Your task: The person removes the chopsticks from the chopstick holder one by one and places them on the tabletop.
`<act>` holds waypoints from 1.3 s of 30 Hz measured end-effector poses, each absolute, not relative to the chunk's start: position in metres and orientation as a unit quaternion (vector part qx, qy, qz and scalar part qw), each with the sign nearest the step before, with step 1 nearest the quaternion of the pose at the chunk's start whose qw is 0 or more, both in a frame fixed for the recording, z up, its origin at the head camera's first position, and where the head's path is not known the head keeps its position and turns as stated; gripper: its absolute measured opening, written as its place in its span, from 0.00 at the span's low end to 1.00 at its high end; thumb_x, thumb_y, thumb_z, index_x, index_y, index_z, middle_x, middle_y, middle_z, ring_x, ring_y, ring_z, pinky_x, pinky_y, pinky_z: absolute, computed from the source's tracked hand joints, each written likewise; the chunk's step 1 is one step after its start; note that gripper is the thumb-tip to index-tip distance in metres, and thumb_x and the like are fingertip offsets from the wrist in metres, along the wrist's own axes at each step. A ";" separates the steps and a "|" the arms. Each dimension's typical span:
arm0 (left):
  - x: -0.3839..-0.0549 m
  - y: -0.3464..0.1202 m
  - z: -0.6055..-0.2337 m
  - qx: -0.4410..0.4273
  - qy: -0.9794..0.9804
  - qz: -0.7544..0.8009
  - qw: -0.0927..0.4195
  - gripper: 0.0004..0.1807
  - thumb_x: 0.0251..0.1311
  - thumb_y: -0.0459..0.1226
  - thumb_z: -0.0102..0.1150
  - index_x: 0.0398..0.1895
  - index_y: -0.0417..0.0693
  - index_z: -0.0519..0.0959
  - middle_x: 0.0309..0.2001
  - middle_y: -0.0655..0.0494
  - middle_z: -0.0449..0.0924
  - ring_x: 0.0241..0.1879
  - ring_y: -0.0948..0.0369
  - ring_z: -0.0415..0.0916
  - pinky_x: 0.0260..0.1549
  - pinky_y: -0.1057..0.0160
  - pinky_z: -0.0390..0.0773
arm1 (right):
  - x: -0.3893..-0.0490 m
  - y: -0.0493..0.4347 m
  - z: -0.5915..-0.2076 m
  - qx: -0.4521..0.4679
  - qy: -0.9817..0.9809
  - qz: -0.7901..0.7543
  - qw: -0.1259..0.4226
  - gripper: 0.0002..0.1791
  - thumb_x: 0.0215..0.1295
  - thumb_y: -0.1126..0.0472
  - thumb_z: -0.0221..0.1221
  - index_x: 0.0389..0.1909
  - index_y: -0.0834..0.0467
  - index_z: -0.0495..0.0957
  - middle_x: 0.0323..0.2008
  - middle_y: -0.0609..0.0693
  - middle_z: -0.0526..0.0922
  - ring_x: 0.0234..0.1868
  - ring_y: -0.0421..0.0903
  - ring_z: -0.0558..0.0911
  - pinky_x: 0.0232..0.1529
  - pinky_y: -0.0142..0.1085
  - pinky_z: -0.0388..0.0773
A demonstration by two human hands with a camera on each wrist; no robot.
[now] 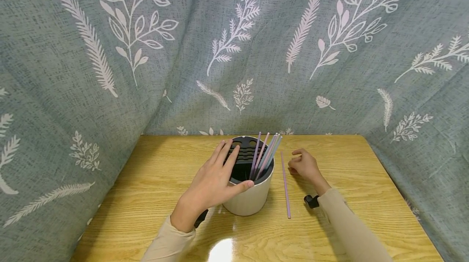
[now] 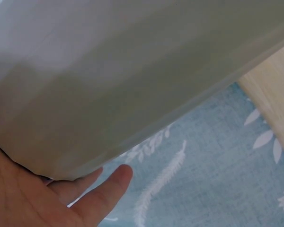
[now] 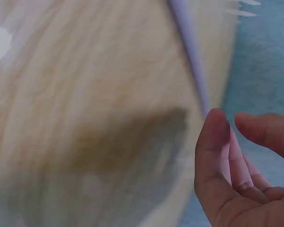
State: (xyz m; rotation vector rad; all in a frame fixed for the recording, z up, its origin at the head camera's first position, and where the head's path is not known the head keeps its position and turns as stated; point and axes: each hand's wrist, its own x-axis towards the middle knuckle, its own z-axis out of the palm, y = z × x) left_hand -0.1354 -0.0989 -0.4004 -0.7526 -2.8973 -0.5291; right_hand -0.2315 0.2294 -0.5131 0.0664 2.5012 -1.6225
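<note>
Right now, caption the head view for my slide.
Left hand at a pot of sticks, right hand beside a loose purple stick.

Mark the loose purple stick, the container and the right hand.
Loose purple stick (image 1: 285, 186), head view: middle of its length.
Container (image 1: 247, 201), head view: pale outer wall.
Right hand (image 1: 306, 166), head view: back of the hand.

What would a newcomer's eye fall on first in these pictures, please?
Probably the leaf-patterned curtain filling the background behind the wooden table. Next comes the pale container on the table, pastel sticks leaning in its right side and the left hand spread at its rim. One purple stick lies between the container and right hand.
</note>
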 end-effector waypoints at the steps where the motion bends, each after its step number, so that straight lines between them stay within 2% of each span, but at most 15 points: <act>1: -0.135 -0.099 -0.400 -0.247 -0.952 -0.175 0.050 0.58 0.59 0.78 0.35 0.82 0.51 0.46 0.81 0.53 0.35 0.78 0.51 0.34 0.62 0.39 0.65 | -0.230 0.228 -0.510 0.018 0.835 -0.546 0.070 0.25 0.70 0.72 0.58 0.65 0.72 0.64 0.45 0.67 0.82 0.41 0.60 0.85 0.39 0.46 0.84; 5: -0.135 -0.099 -0.401 -0.248 -0.952 -0.175 0.050 0.58 0.59 0.78 0.35 0.82 0.51 0.46 0.81 0.52 0.35 0.78 0.51 0.34 0.62 0.39 0.66 | -0.216 0.219 -0.486 -0.020 0.823 -0.568 0.016 0.23 0.70 0.69 0.60 0.64 0.69 0.68 0.44 0.64 0.83 0.43 0.65 0.83 0.42 0.49 0.83; 10: -0.135 -0.099 -0.401 -0.249 -0.952 -0.173 0.051 0.58 0.59 0.78 0.35 0.82 0.50 0.46 0.81 0.51 0.36 0.78 0.49 0.36 0.61 0.39 0.66 | -0.184 0.199 -0.442 -0.115 0.776 -0.617 -0.063 0.22 0.69 0.68 0.62 0.62 0.67 0.71 0.46 0.68 0.83 0.43 0.56 0.85 0.43 0.43 0.83; 14: -0.135 -0.098 -0.401 -0.249 -0.951 -0.175 0.051 0.58 0.59 0.78 0.35 0.82 0.50 0.46 0.81 0.51 0.36 0.78 0.49 0.36 0.62 0.40 0.66 | -0.160 0.183 -0.416 -0.211 0.719 -0.654 -0.103 0.22 0.67 0.73 0.61 0.61 0.69 0.71 0.46 0.67 0.82 0.44 0.49 0.85 0.45 0.40 0.82; 18: -0.134 -0.099 -0.400 -0.250 -0.950 -0.178 0.054 0.58 0.59 0.78 0.36 0.82 0.50 0.47 0.80 0.50 0.38 0.78 0.49 0.36 0.61 0.39 0.67 | -0.149 0.171 -0.407 -0.269 0.677 -0.676 -0.116 0.24 0.63 0.80 0.60 0.60 0.73 0.69 0.46 0.60 0.82 0.47 0.47 0.84 0.48 0.39 0.81; 24: -0.134 -0.099 -0.401 -0.248 -0.951 -0.179 0.051 0.58 0.59 0.78 0.36 0.82 0.50 0.47 0.81 0.52 0.36 0.78 0.51 0.34 0.60 0.39 0.68 | -0.148 0.162 -0.408 -0.264 0.674 -0.676 -0.136 0.24 0.61 0.83 0.60 0.58 0.74 0.69 0.44 0.51 0.83 0.46 0.43 0.84 0.48 0.37 0.81; 32: -0.135 -0.099 -0.402 -0.250 -0.949 -0.184 0.054 0.57 0.59 0.77 0.37 0.82 0.50 0.47 0.81 0.52 0.37 0.78 0.50 0.36 0.58 0.38 0.70 | -0.148 0.160 -0.401 -0.255 0.682 -0.667 -0.157 0.23 0.61 0.83 0.60 0.58 0.73 0.70 0.42 0.52 0.84 0.43 0.42 0.85 0.46 0.35 0.81; 39: -0.135 -0.100 -0.402 -0.251 -0.949 -0.183 0.056 0.57 0.60 0.77 0.37 0.82 0.50 0.47 0.81 0.51 0.36 0.78 0.50 0.35 0.56 0.38 0.71 | -0.152 0.165 -0.361 -0.315 0.604 -0.698 -0.219 0.24 0.62 0.86 0.56 0.59 0.78 0.66 0.42 0.57 0.83 0.42 0.48 0.85 0.42 0.40 0.83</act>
